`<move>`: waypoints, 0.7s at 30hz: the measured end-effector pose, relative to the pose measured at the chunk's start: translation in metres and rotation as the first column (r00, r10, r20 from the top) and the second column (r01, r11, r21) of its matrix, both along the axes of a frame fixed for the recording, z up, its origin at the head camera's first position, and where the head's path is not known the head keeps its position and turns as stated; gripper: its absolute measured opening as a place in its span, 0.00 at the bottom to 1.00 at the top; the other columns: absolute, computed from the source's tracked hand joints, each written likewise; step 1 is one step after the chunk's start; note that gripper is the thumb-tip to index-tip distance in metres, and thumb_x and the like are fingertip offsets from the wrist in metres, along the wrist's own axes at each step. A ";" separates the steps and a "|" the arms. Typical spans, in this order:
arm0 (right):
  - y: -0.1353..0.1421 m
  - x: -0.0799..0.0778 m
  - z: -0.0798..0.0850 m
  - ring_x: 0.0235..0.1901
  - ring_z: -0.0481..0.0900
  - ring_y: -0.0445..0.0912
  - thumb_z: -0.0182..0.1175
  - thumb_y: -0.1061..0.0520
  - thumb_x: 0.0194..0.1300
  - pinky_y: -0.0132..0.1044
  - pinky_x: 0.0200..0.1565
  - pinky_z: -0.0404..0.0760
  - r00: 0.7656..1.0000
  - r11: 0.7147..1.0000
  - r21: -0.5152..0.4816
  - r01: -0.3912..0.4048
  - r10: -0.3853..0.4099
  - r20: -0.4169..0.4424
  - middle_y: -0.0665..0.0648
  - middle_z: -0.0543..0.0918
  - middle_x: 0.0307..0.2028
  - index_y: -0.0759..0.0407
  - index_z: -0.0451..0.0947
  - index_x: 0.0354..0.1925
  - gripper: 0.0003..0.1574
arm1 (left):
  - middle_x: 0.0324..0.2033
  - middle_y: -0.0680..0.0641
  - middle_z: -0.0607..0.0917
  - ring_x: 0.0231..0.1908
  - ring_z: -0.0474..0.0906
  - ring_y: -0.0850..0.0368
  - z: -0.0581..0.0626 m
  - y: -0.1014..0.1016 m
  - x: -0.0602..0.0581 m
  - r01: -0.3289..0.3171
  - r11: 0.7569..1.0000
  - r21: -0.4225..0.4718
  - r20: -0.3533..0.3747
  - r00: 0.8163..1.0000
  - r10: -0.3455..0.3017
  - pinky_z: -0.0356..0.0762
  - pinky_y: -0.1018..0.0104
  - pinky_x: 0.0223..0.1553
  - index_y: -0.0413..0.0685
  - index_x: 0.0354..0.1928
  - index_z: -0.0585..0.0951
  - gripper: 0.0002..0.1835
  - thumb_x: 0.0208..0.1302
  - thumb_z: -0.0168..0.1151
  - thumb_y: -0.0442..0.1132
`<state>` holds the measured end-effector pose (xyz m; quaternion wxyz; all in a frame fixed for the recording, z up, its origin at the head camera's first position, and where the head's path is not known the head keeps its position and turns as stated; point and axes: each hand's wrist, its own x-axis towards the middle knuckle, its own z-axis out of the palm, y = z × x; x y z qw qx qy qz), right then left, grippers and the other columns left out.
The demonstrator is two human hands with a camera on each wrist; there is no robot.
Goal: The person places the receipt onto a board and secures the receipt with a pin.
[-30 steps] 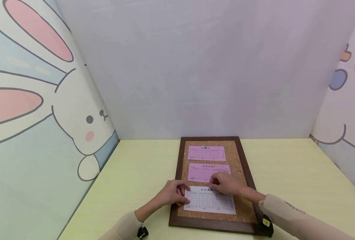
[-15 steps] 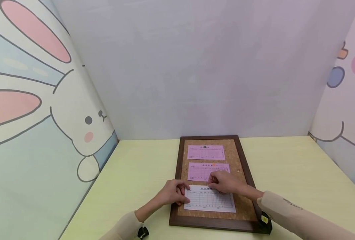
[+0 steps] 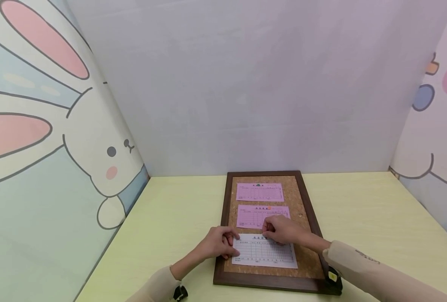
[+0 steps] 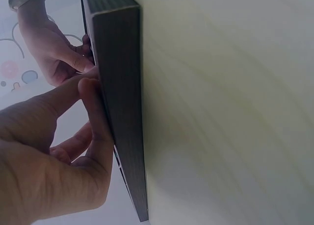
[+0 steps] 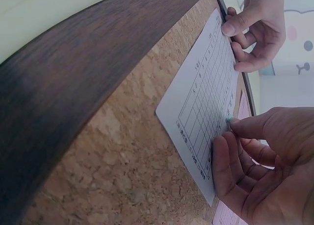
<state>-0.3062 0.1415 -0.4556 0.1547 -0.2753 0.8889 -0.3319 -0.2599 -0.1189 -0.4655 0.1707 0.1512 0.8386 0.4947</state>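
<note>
A white printed form (image 3: 261,253) lies on the lower part of a framed cork board (image 3: 310,264). My left hand (image 3: 217,242) rests at the form's left edge, thumb and forefinger spread and pressing on the paper. At the top edge of the form, near its middle, my right hand (image 3: 285,230) pinches a small green pushpin (image 5: 228,119); only a bit of its head shows in the right wrist view, beside the thumb tip. The pin's point is hidden by the fingers.
Above the white form are two pink forms, the upper one (image 3: 259,193) with a green pin (image 3: 258,185), the lower one (image 3: 248,216) with an orange pin (image 3: 269,207). A dark wooden frame (image 3: 268,282) edges the board on the pale table (image 3: 182,214). Rabbit-patterned panels stand at the sides.
The head view has shifted slightly since one second ago. Both hands and the white form keep their places on the board.
</note>
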 end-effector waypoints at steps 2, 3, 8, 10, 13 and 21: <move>0.000 0.000 0.001 0.18 0.71 0.39 0.65 0.62 0.69 0.28 0.19 0.67 1.000 1.000 -0.003 0.004 -0.004 0.006 0.49 0.74 0.21 0.56 0.77 0.31 0.09 | 0.23 0.52 0.76 0.16 0.75 0.65 0.000 0.000 0.000 -0.004 1.000 -0.001 0.004 1.000 0.004 0.79 0.73 0.19 0.35 0.43 0.83 0.16 0.52 0.77 0.26; 0.000 0.001 0.001 0.18 0.71 0.39 0.65 0.62 0.69 0.28 0.19 0.67 1.000 1.000 -0.005 0.005 -0.005 0.009 0.49 0.74 0.21 0.57 0.77 0.31 0.09 | 0.23 0.53 0.76 0.16 0.75 0.65 0.000 0.000 0.000 -0.005 1.000 -0.003 0.006 1.000 0.005 0.79 0.73 0.19 0.35 0.43 0.83 0.16 0.52 0.77 0.26; -0.001 0.002 0.003 0.19 0.71 0.39 0.65 0.62 0.68 0.28 0.20 0.66 1.000 1.000 -0.006 0.011 -0.011 0.027 0.49 0.74 0.21 0.57 0.78 0.30 0.09 | 0.23 0.53 0.77 0.16 0.76 0.64 0.000 0.000 0.000 -0.005 1.000 -0.015 0.011 1.000 0.005 0.78 0.74 0.19 0.35 0.43 0.83 0.16 0.52 0.76 0.26; -0.001 0.002 0.003 0.19 0.71 0.39 0.65 0.62 0.68 0.27 0.19 0.66 1.000 1.000 -0.009 0.012 -0.012 0.027 0.49 0.74 0.21 0.57 0.78 0.30 0.09 | 0.23 0.53 0.77 0.16 0.75 0.64 0.001 0.000 -0.001 -0.001 1.000 -0.015 0.009 1.000 0.001 0.78 0.73 0.19 0.35 0.43 0.83 0.16 0.52 0.76 0.25; -0.002 0.002 0.003 0.19 0.71 0.39 0.65 0.62 0.69 0.27 0.19 0.66 1.000 1.000 -0.003 0.013 -0.013 0.007 0.48 0.74 0.21 0.56 0.78 0.30 0.09 | 0.23 0.53 0.77 0.16 0.75 0.64 0.001 -0.001 -0.002 0.002 1.000 -0.015 0.003 1.000 -0.002 0.78 0.74 0.19 0.35 0.43 0.83 0.16 0.52 0.76 0.25; -0.006 0.003 0.003 0.19 0.71 0.39 0.65 0.63 0.69 0.27 0.19 0.66 0.999 0.999 0.016 0.036 -0.036 0.000 0.49 0.75 0.22 0.56 0.78 0.31 0.08 | 0.23 0.53 0.77 0.16 0.75 0.64 -0.001 -0.002 -0.003 0.006 1.000 -0.014 0.007 1.000 -0.006 0.78 0.73 0.19 0.36 0.43 0.83 0.16 0.53 0.77 0.27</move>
